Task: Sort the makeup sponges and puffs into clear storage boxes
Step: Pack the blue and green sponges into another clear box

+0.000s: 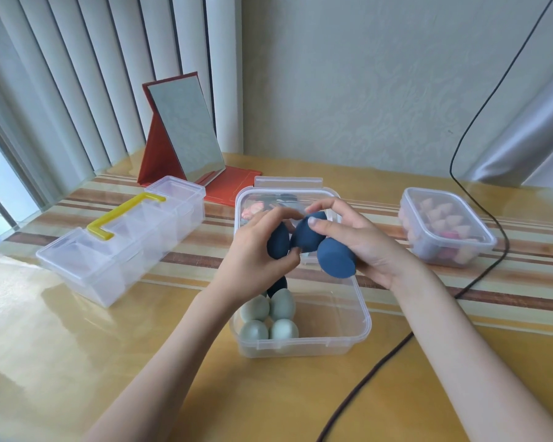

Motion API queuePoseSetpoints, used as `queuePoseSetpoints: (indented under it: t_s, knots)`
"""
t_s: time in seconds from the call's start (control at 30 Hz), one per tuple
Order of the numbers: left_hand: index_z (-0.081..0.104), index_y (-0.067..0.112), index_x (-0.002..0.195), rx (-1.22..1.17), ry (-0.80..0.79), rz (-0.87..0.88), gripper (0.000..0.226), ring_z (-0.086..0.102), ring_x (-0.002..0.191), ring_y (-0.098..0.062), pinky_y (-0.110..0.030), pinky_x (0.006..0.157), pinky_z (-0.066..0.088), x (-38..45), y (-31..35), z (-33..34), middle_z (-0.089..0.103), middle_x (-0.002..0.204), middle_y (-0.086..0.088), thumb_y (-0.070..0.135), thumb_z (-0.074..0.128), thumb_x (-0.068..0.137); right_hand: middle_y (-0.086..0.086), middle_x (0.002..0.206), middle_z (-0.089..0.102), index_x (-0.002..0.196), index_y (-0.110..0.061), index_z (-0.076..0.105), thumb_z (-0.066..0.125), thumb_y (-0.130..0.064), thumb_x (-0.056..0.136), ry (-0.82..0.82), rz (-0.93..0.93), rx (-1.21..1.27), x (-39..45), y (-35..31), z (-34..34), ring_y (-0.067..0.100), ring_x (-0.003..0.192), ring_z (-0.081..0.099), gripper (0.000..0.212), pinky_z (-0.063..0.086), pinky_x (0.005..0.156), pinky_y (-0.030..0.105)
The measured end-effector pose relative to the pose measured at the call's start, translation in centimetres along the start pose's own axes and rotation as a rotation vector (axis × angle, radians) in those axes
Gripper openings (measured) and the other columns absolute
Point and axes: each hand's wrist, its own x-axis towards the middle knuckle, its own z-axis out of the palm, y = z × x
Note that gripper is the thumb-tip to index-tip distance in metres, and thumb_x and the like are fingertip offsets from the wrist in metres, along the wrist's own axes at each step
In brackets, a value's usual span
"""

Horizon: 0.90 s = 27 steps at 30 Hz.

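Two bare hands work over an open clear storage box at the centre of a glossy wooden counter. The left hand is curled closed around one dark blue egg-shaped makeup sponge. The right hand is also closed: thumb and fingertips pinch a second blue sponge at the middle, while a third blue sponge, flat end facing the viewer, is tucked against its palm. The three touch one another above the box.

Inside the box, toward 6 o'clock, four pale green sponges stand upright in a tight block, with another dark blue one just behind them, partly hidden by the left wrist.

The step appears to be adding the blue sponges. It would go best set down one at a time, upright, beside the blue one already there, so colours stay grouped and the soft pieces do not tip the green row.

At 9 o'clock sits a clear divided box with a yellow handle, apparently empty. At 3 o'clock a lidded clear tub holds pink sponges. At 11 o'clock stands a red folding mirror. A dark cable trails across the counter from 3 to 5 o'clock.
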Motion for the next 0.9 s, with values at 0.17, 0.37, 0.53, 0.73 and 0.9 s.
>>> queuePoseSetpoints:
  t_s: [0.17, 0.37, 0.53, 0.73, 0.9]
  knots:
    - [0.058, 0.018, 0.091, -0.082, 0.061, -0.087, 0.02, 0.053, 0.072, -0.013, -0.023, 0.065, 0.043, -0.04, 0.11, -0.1, 0.06, 0.078, 0.003, 0.013, 0.064, 0.073, -0.009, 0.109, 0.064, 0.11, -0.037, 0.058, 0.075, -0.033, 0.08, -0.061, -0.131, -0.296, -0.04, 0.16, -0.03, 0.009, 0.093, 0.058, 0.035, 0.046, 0.078, 0.029]
    - [0.056, 0.017, 0.086, -0.099, 0.083, -0.106, 0.015, 0.054, 0.074, -0.01, -0.022, 0.067, 0.044, -0.01, -0.05, -0.07, 0.06, 0.081, 0.008, 0.019, 0.065, 0.075, -0.008, 0.097, 0.067, 0.092, -0.034, 0.066, 0.08, -0.044, 0.07, 0.092, -0.19, -0.523, 0.73, 0.24, -0.09, 0.005, 0.088, 0.061, 0.027, 0.05, 0.079, 0.031]
    - [0.055, 0.026, 0.096, -0.17, 0.068, -0.095, 0.032, 0.061, 0.09, -0.013, -0.029, 0.08, 0.049, 0.01, -0.19, -0.34, 0.061, 0.093, 0.014, 0.039, 0.073, 0.073, -0.003, 0.08, 0.068, 0.094, -0.024, 0.064, 0.064, -0.048, 0.083, 0.182, -0.106, -0.254, 0.16, 0.11, 0.32, 0.005, 0.059, 0.055, 0.027, 0.04, 0.055, 0.022]
    - [0.055, 0.023, 0.096, -0.142, 0.022, -0.112, 0.037, 0.06, 0.085, -0.008, -0.026, 0.076, 0.049, -0.15, -0.45, -0.36, 0.061, 0.092, 0.011, 0.015, 0.079, 0.069, -0.019, 0.089, 0.065, 0.097, -0.032, 0.063, 0.058, -0.054, 0.076, 0.087, -0.111, -0.337, 0.03, 0.2, 0.52, -0.003, 0.081, 0.058, 0.031, 0.04, 0.073, 0.019]
    - [0.057, 0.016, 0.096, -0.096, -0.039, -0.09, 0.038, 0.056, 0.076, -0.004, -0.018, 0.069, 0.046, -0.29, -0.26, -0.25, 0.061, 0.087, 0.008, 0.01, 0.082, 0.068, -0.008, 0.093, 0.064, 0.103, -0.04, 0.065, 0.076, -0.042, 0.076, 0.103, -0.17, -0.479, 0.24, 0.11, 0.12, 0.004, 0.082, 0.06, 0.029, 0.047, 0.068, 0.022]
